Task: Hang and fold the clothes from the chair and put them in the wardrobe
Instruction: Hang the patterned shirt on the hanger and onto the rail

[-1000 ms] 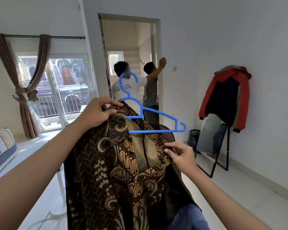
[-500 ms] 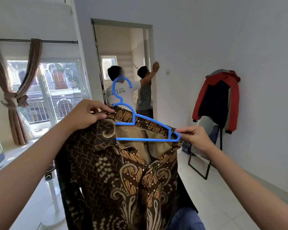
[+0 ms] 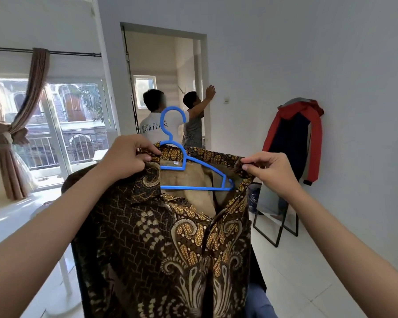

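While the brown curtain (image 3: 14,125) hangs tied with a knot at the far left beside the glass door (image 3: 62,125), the left hand (image 3: 124,158) is held up in the middle of the view, its fingers curled and pinching the left shoulder of the batik shirt (image 3: 170,249) near the collar. The shirt is brown with gold patterns and hangs down in front of the person, and the blue hanger (image 3: 184,161) sits inside its neck opening, with the hook standing above the collar. A small white label (image 3: 175,162) shows inside the collar, but its writing is too small to read. Behind the hanger, in the doorway (image 3: 166,88), stand two people; on the back of the white t-shirt (image 3: 152,127) the word "HORIZON" can be read, partly covered by the hook. The right hand (image 3: 271,171) pinches the right shoulder of the shirt between thumb and fingers. Farther right, a red and dark jacket (image 3: 296,141) hangs over a standing mirror (image 3: 274,210) by the wall.
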The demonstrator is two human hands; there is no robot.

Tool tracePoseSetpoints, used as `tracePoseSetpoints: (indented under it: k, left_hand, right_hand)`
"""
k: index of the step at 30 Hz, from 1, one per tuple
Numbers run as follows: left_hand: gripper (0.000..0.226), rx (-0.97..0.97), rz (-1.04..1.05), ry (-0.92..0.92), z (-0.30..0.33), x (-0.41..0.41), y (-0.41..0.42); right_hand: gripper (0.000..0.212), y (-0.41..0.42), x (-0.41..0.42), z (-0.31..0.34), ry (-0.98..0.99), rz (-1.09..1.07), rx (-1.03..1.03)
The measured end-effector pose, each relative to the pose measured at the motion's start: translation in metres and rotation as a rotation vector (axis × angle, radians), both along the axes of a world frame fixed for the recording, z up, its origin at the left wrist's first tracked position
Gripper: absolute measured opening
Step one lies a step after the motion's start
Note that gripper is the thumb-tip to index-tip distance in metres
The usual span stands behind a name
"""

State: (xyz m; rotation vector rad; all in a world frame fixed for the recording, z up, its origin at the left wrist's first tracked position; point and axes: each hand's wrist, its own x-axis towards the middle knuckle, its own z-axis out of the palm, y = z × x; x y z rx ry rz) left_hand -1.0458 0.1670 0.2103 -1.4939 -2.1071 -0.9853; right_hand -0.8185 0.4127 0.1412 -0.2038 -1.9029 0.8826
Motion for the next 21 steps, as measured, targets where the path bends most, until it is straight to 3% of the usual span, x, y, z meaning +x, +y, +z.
tracePoseSetpoints:
  k: [7,14,17,21]
  left_hand:
    - [0.037,0.164,0.078,-0.065,-0.009,0.009,0.011]
    - [0.038,0.169,-0.066,-0.080,-0.006,0.025,0.008]
    - [0.037,0.175,-0.137,-0.084,-0.003,0.027,0.000]
    - [0.039,0.157,-0.233,-0.093,-0.001,0.031,-0.010]
  right_hand:
    - [0.018,-0.041,-0.001,-0.002,-0.023,0.122,0.011]
    - [0.024,-0.066,-0.012,-0.019,-0.179,0.247,0.100]
    - [0.021,-0.070,-0.007,-0.010,-0.096,0.151,0.200]
    - [0.016,-0.075,-0.002,0.008,0.121,-0.136,0.416]
